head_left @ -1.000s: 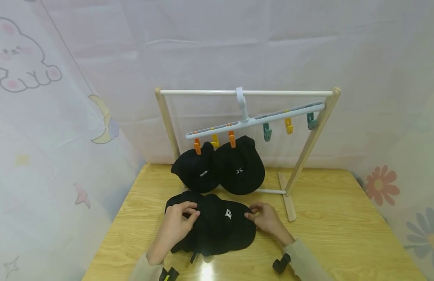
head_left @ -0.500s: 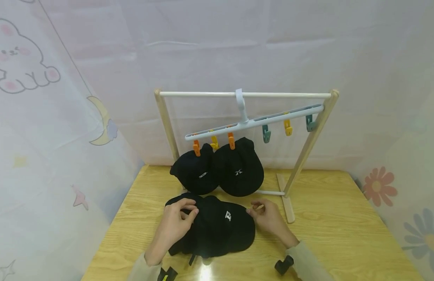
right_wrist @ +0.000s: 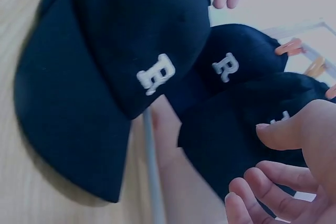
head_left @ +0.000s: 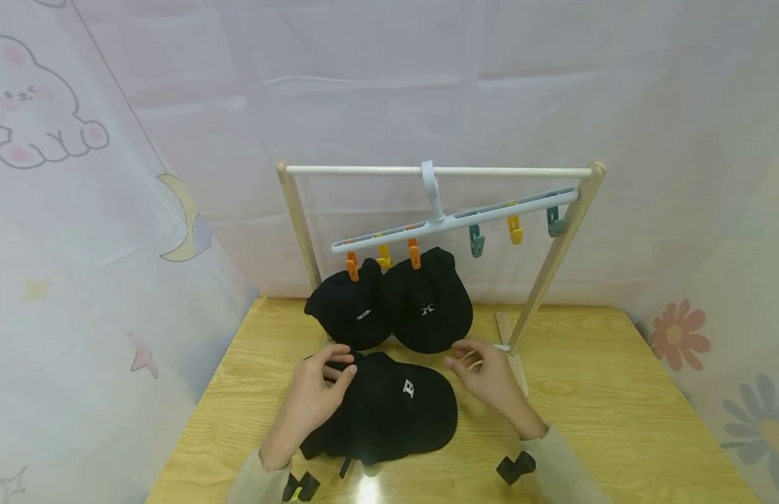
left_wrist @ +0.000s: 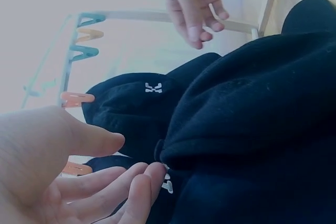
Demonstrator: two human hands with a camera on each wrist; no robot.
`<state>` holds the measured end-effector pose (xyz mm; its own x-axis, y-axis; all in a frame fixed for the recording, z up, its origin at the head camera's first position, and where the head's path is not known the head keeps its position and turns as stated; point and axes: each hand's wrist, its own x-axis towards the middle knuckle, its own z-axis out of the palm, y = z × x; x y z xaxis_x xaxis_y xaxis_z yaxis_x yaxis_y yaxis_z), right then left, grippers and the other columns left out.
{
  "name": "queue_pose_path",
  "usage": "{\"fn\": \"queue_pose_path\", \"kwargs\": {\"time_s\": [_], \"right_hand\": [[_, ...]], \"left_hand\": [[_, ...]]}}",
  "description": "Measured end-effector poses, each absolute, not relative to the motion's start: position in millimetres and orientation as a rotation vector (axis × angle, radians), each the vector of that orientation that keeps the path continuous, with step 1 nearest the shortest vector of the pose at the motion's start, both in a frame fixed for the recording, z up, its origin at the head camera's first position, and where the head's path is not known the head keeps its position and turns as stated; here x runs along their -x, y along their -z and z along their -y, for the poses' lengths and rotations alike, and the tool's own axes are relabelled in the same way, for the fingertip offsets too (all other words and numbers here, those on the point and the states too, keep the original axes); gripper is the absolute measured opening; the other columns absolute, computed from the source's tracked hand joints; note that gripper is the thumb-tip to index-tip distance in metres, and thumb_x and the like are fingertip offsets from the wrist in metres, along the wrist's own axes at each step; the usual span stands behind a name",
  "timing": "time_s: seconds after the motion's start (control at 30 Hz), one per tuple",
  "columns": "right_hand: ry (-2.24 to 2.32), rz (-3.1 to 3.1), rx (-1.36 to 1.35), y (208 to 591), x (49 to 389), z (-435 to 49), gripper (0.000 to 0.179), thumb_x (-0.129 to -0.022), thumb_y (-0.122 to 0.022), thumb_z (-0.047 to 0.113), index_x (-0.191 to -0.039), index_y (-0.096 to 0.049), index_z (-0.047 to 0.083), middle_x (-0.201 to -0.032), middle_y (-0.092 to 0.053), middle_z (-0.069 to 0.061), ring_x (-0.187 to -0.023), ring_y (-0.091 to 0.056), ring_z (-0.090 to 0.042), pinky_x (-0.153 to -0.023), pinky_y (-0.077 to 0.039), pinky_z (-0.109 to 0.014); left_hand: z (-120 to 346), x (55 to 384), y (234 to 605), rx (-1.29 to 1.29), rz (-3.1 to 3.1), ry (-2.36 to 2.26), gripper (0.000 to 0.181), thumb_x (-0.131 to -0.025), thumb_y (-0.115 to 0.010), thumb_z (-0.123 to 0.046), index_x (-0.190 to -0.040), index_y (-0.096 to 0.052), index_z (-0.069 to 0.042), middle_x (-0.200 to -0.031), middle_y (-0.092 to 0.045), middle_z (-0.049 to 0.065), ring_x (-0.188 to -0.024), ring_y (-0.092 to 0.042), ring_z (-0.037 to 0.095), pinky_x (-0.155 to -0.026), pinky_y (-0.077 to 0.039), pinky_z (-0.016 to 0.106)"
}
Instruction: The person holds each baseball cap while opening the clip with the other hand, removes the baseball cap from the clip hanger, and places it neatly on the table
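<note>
A black baseball cap [head_left: 420, 413] with a white letter R lies on the table, brim to the right. Over its crown at the left, my left hand [head_left: 316, 395] hovers with thumb and fingers apart, holding nothing. My right hand [head_left: 486, 378] is off the brim's upper right, its fingers loosely bent and nothing between them. Behind, two more black caps hang side by side: a left cap [head_left: 351, 308] and a right cap [head_left: 430, 308]. Orange clips hold them, the left clip [head_left: 353, 267] and the right clip [head_left: 414, 253]. The right wrist view shows the tabled cap's brim [right_wrist: 68, 114] clearly.
A pale blue clip hanger [head_left: 452, 222] hooks over the white rail [head_left: 509, 172] of a wooden-legged rack, tilted down to the left. On its right half dangle two green clips and a yellow clip [head_left: 515, 229]. A printed curtain [head_left: 389, 105] stands behind the wooden table [head_left: 591, 406].
My right hand has come off the cap's brim and moved up and right. My left thumb and fingers have spread from their pinch at the crown. The cap stays put.
</note>
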<state>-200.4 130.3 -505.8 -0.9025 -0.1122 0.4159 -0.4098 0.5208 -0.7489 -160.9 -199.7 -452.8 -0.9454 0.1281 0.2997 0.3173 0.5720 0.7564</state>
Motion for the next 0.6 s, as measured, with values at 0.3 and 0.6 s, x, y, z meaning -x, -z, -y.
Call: {"fn": "queue_pose_path", "kwargs": {"time_s": [0.3,0.6], "right_hand": [[-1.338,2.378,-0.437,478.6,204.7,-129.0,0.023,-0.093,-0.083,0.009,-0.113,-0.076,-0.002,-0.092,-0.072,-0.005,-0.083,-0.073,-0.024,-0.073,-0.062,-0.031],[-1.296,2.249,-0.506,448.1,212.8,-123.2,0.019,-0.098,-0.077,0.005,-0.115,-0.076,-0.002,-0.096,-0.075,-0.008,-0.083,-0.072,-0.020,-0.073,-0.060,-0.022]], "left_hand": [[191.1,165.1,442.5,0.385,2.553,1.331,0.031,-0.099,-0.077,-0.010,-0.128,-0.069,-0.011,-0.120,-0.077,0.005,-0.094,-0.076,0.016,-0.081,-0.061,0.026],[183.4,171.6,428.6,0.438,2.500,1.343,0.033,-0.099,-0.077,-0.011,-0.131,-0.068,-0.010,-0.125,-0.075,0.009,-0.099,-0.076,0.020,-0.088,-0.064,0.038]]}}
